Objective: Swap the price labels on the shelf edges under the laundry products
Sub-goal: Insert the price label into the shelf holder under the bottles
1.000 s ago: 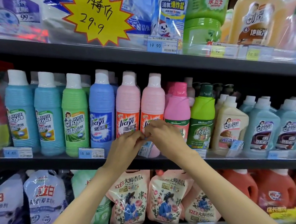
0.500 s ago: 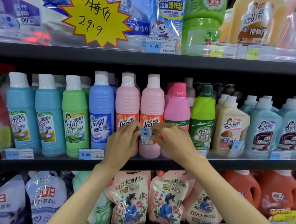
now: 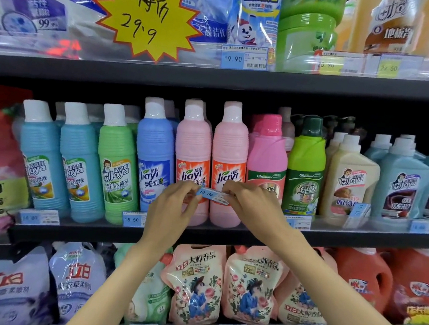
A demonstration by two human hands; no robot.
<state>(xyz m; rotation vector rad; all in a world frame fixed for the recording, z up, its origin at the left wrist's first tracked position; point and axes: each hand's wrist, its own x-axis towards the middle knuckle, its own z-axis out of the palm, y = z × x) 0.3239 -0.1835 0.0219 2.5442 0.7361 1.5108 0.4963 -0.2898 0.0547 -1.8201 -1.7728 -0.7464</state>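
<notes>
Half a second ago the price label point(image 3: 213, 195) stood upright between the fingers; now it lies lengthwise, tilted, reading 15.80. The left hand point(image 3: 175, 205) pinches its left end and the right hand point(image 3: 252, 205) pinches its right end, both raised at centre frame before two pink bottles point(image 3: 230, 148), above the middle shelf point(image 3: 353, 238). Both forearms rise from the bottom edge. One label reading 15.50 point(image 3: 132, 219) sits on the shelf edge, lower left of the hands.

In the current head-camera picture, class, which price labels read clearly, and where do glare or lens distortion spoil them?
Head view: the label between both hands reads 15 80 and the 15 50 tag is sharp; glare washes the yellow tags top right; wide-angle bending blurs the far-right tag.
</notes>
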